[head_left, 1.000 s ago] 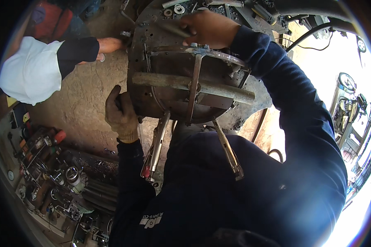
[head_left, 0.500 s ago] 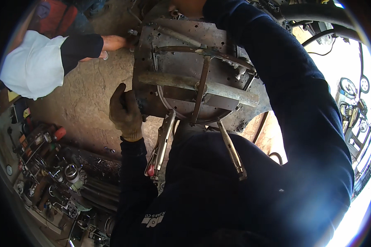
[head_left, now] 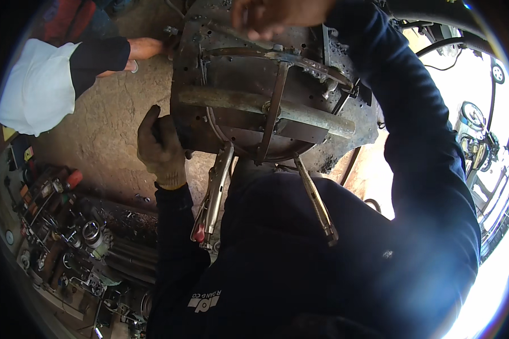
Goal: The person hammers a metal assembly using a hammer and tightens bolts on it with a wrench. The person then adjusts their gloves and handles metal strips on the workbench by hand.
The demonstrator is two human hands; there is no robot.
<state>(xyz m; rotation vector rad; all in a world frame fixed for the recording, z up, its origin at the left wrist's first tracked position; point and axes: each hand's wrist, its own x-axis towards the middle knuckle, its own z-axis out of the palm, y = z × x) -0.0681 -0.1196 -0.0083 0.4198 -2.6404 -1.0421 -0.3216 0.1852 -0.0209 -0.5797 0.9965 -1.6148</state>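
Metal table (head_left: pixel 184 76), far edge cut off. Curved frame (head_left: pixel 273 116) on its near half; pipe (head_left: pixel 226 100) beneath the crossbar, hidden there. Two clamps (head_left: pixel 215 186) at near edge, jaws unclear. Left hand (head_left: pixel 161 150), gloved, beside left edge: thumb and finger spread. Right hand (head_left: pixel 283 17), over far side, blurred, partly cropped; cannot tell whether it holds anything. Cup-like metal thing (head_left: pixel 92 231) among floor-side clutter, contents indistinct.

Head view: one wide fisheye, head-worn, aimed down.
Left camera of a side-by-side pair; looks from above, near, over the wearer's torso (head_left: pixel 300 265) onto the metal plate (head_left: pixel 237 73). Left hand (head_left: pixel 163 150) left of centre; right hand (head_left: pixel 283 16) at top edge. Straight edges bend toward the dark rim.
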